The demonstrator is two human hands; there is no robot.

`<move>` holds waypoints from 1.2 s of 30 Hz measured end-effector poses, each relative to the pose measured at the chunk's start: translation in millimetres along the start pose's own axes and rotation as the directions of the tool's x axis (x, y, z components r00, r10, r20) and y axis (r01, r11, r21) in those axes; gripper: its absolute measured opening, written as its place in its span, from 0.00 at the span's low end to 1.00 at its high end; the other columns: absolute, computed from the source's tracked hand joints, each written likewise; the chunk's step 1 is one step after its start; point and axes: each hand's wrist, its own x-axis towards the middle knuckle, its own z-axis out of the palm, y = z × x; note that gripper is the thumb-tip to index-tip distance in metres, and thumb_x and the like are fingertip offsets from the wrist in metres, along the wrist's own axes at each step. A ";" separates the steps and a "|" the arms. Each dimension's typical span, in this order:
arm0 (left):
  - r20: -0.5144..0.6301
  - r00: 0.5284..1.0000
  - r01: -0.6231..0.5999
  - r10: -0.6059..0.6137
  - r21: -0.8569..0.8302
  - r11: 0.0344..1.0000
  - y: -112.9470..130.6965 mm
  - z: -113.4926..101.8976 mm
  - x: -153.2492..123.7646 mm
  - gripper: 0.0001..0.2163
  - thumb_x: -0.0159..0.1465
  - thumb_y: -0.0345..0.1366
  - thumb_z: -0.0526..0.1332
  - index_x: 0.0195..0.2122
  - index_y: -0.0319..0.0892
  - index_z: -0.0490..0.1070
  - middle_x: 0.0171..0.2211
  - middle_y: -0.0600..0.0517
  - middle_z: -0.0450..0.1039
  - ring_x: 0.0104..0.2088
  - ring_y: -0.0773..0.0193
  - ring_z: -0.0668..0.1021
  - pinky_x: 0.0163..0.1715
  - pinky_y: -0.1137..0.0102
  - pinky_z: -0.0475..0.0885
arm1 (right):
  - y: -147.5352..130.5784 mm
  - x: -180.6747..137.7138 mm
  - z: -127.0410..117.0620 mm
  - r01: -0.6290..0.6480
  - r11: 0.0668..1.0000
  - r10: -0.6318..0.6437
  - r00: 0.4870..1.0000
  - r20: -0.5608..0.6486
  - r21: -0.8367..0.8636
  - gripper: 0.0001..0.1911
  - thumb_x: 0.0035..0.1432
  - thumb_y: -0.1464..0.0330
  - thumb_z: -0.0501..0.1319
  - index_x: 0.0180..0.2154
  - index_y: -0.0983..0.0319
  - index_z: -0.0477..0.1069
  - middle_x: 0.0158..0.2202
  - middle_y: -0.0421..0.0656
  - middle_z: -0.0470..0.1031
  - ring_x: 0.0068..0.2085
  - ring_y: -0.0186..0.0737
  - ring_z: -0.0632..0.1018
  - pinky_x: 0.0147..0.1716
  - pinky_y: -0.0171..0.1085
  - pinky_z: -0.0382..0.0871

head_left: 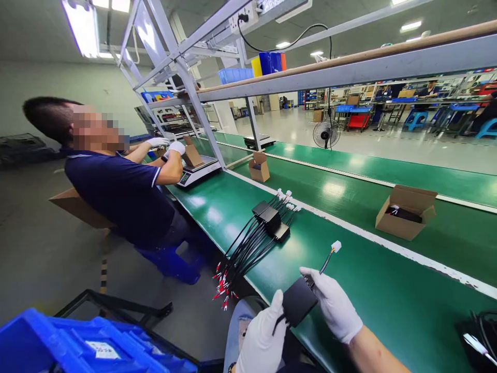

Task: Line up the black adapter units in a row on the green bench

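Both my hands wear white gloves and hold one flat black module (298,301) over the near edge of the green bench. My left hand (261,336) grips its lower left corner, thumb up along the side. My right hand (333,305) holds its upper right edge, fingers closed over it. A short black lead runs from the module to a white plug (336,246) that hangs in the air above the bench. Further along the bench lies a pile of black modules (271,219) with long black wires and red tips trailing over the edge.
An open cardboard box (406,212) with a black part inside sits on the green conveyor (361,207); a smaller box (259,167) stands further back. A seated person in a dark shirt (120,191) works at a scale (198,171). A blue crate (77,342) is at lower left.
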 end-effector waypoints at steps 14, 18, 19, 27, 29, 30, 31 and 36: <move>0.223 0.898 0.439 -0.378 -0.503 0.744 32.3 -7.7 20.7 0.37 0.54 0.33 0.55 0.65 0.38 0.45 0.32 0.54 0.74 0.26 0.69 0.73 0.29 0.74 0.72 | 1.3 -0.5 -1.6 -0.025 0.995 0.027 1.000 -0.014 0.093 0.22 0.52 0.49 0.63 0.42 0.57 0.77 0.48 0.45 0.76 0.51 0.49 0.74 0.54 0.45 0.65; 0.575 0.802 0.573 -0.159 -0.668 0.475 32.3 -9.2 30.0 0.30 0.49 0.34 0.61 0.55 0.31 0.64 0.17 0.59 0.67 0.11 0.75 0.62 0.10 0.79 0.54 | 2.3 0.1 -2.8 -0.005 1.000 0.005 1.000 0.025 -0.012 0.22 0.56 0.51 0.60 0.44 0.59 0.76 0.47 0.47 0.76 0.50 0.49 0.74 0.54 0.46 0.65; 0.619 0.778 0.596 -0.106 -0.673 0.438 32.3 -8.8 31.0 0.26 0.48 0.34 0.61 0.49 0.30 0.68 0.14 0.59 0.65 0.10 0.75 0.61 0.10 0.79 0.53 | 2.3 -0.6 -1.9 -0.002 0.999 0.003 0.999 0.032 -0.037 0.22 0.57 0.51 0.59 0.44 0.59 0.76 0.48 0.47 0.76 0.51 0.50 0.74 0.55 0.46 0.64; 0.458 0.869 0.494 -0.185 -0.797 0.348 37.1 7.6 23.6 0.13 0.51 0.36 0.61 0.37 0.38 0.64 0.13 0.63 0.61 0.11 0.77 0.57 0.11 0.80 0.49 | 20.4 -30.3 22.7 0.018 0.998 -0.016 0.999 0.031 -0.063 0.54 0.47 0.67 0.67 0.66 0.58 0.35 0.52 0.46 0.71 0.46 0.45 0.76 0.47 0.44 0.71; 0.437 0.876 0.483 -0.205 -0.793 0.372 37.5 9.1 21.6 0.11 0.51 0.35 0.60 0.35 0.40 0.63 0.13 0.64 0.60 0.11 0.77 0.57 0.11 0.79 0.49 | 27.8 -35.4 25.1 0.018 0.989 -0.020 1.000 -0.012 -0.150 0.51 0.46 0.72 0.66 0.65 0.57 0.40 0.54 0.46 0.69 0.49 0.45 0.75 0.50 0.44 0.69; 0.434 0.876 0.483 -0.211 -0.783 0.392 38.0 9.1 21.1 0.09 0.51 0.34 0.60 0.33 0.40 0.63 0.12 0.64 0.59 0.10 0.77 0.57 0.11 0.79 0.49 | 30.3 -35.8 25.0 0.035 0.980 -0.041 0.999 -0.028 -0.194 0.46 0.46 0.73 0.66 0.63 0.57 0.47 0.55 0.46 0.68 0.51 0.45 0.73 0.53 0.43 0.67; 0.434 0.875 0.483 -0.213 -0.772 0.413 38.8 8.8 20.8 0.08 0.51 0.33 0.59 0.32 0.40 0.63 0.11 0.64 0.58 0.10 0.76 0.57 0.11 0.79 0.49 | 31.8 -34.7 24.2 0.061 0.974 -0.070 0.997 -0.032 -0.220 0.40 0.46 0.72 0.66 0.60 0.58 0.54 0.55 0.46 0.68 0.53 0.46 0.72 0.54 0.43 0.65; 0.480 0.851 0.523 -0.214 -0.727 0.446 46.2 7.2 21.1 0.09 0.50 0.34 0.60 0.33 0.40 0.64 0.08 0.65 0.56 0.09 0.75 0.55 0.13 0.77 0.49 | 26.4 -15.6 13.8 0.143 0.949 -0.168 0.983 -0.068 -0.281 0.18 0.58 0.56 0.58 0.45 0.60 0.72 0.48 0.48 0.75 0.49 0.48 0.75 0.52 0.44 0.68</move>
